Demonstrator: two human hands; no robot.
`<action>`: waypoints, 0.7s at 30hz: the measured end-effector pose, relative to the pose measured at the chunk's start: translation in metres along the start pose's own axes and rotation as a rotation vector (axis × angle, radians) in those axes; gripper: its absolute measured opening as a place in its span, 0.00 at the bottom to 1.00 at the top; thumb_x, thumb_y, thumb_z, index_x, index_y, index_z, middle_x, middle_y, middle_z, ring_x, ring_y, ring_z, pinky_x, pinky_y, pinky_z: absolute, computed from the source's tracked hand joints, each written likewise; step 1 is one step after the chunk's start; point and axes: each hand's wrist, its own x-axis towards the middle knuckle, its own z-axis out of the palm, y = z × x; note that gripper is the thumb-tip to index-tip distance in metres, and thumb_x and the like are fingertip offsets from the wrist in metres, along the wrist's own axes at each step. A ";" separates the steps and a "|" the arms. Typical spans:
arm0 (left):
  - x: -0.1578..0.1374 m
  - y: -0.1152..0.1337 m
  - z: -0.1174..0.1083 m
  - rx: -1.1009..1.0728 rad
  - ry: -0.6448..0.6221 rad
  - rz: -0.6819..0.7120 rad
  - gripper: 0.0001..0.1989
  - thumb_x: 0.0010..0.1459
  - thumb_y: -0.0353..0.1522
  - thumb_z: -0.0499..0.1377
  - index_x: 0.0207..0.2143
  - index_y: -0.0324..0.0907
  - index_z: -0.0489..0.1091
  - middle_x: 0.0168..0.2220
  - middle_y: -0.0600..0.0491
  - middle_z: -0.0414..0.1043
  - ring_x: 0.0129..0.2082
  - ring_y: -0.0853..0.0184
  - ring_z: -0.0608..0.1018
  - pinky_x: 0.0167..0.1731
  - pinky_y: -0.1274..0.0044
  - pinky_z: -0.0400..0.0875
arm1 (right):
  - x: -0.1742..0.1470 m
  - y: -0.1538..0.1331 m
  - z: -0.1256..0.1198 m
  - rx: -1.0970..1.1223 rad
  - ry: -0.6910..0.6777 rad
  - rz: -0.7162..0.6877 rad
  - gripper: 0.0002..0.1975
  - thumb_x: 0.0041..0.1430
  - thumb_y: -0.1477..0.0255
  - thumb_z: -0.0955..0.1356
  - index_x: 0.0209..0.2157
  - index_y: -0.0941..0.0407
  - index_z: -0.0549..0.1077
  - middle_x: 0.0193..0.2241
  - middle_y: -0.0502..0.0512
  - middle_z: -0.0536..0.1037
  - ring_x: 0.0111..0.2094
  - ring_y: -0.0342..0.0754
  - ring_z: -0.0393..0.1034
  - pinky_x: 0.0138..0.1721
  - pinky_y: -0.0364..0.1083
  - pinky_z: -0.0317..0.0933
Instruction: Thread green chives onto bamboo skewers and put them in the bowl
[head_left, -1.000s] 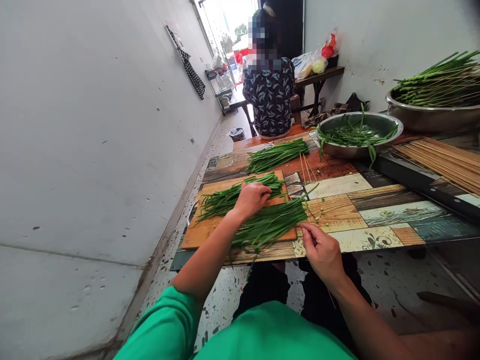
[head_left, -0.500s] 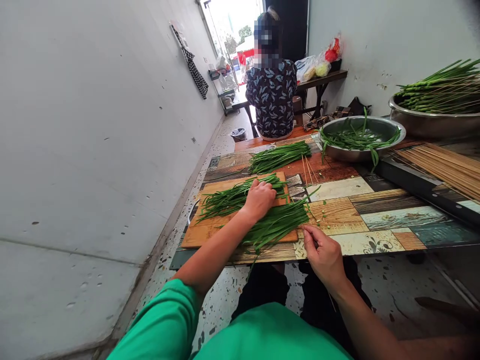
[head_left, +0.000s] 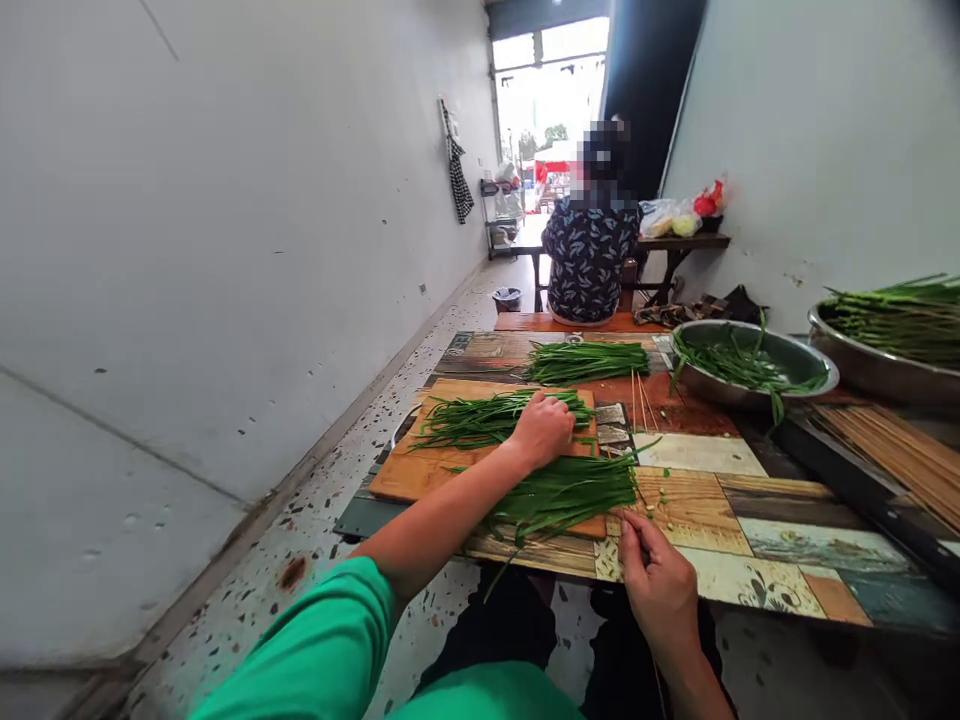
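Observation:
Garlic chives [head_left: 480, 416] lie in a bunch across a wooden cutting board [head_left: 412, 474]. My left hand [head_left: 543, 430] rests at the right end of this bunch, its fingers curled down onto the stalks; the fingertips are partly hidden. A second bunch of chives [head_left: 570, 495] lies nearer me, overhanging the board's front edge. Beside its cut ends, my right hand [head_left: 660, 570] is closed in a pinch on a thin bamboo skewer [head_left: 658, 682], which shows below the hand.
Another chive bunch [head_left: 589, 362] lies behind the board, with a few skewers [head_left: 641, 402] beside it. To the right are a metal bowl of loose chives [head_left: 757, 392], a larger basin [head_left: 885, 358], a long knife [head_left: 847, 480] and many skewers [head_left: 892, 445]. A person [head_left: 592, 255] sits beyond the table.
The view has tipped upward, so the table sits lower in the picture. My left hand stays on the far bunch, and my right hand keeps its pinch near the front bunch.

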 end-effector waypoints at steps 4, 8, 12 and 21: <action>-0.003 -0.003 -0.009 -0.125 0.008 -0.058 0.12 0.57 0.31 0.52 0.31 0.37 0.74 0.33 0.45 0.76 0.37 0.59 0.76 0.41 0.68 0.63 | -0.001 0.004 0.000 -0.042 -0.003 0.002 0.16 0.61 0.62 0.62 0.37 0.57 0.77 0.29 0.56 0.81 0.25 0.49 0.77 0.23 0.42 0.69; -0.004 -0.004 -0.011 -0.359 0.068 -0.184 0.11 0.57 0.33 0.53 0.36 0.41 0.74 0.36 0.49 0.77 0.36 0.63 0.77 0.37 0.74 0.67 | -0.002 0.011 0.002 -0.089 -0.006 -0.012 0.19 0.61 0.60 0.61 0.38 0.58 0.77 0.30 0.57 0.82 0.28 0.50 0.78 0.25 0.42 0.70; -0.004 -0.002 -0.006 -0.553 0.079 -0.215 0.10 0.56 0.32 0.54 0.34 0.42 0.76 0.34 0.52 0.78 0.34 0.67 0.77 0.35 0.78 0.68 | -0.002 0.009 0.001 -0.142 -0.014 -0.004 0.19 0.61 0.59 0.61 0.38 0.58 0.77 0.31 0.58 0.81 0.29 0.51 0.77 0.27 0.43 0.70; -0.003 0.006 0.002 -0.813 0.035 -0.262 0.10 0.54 0.29 0.55 0.32 0.38 0.77 0.27 0.54 0.77 0.27 0.71 0.74 0.31 0.81 0.66 | 0.002 -0.011 0.000 -0.012 -0.026 0.084 0.14 0.60 0.66 0.61 0.38 0.57 0.76 0.32 0.57 0.81 0.30 0.49 0.76 0.33 0.45 0.69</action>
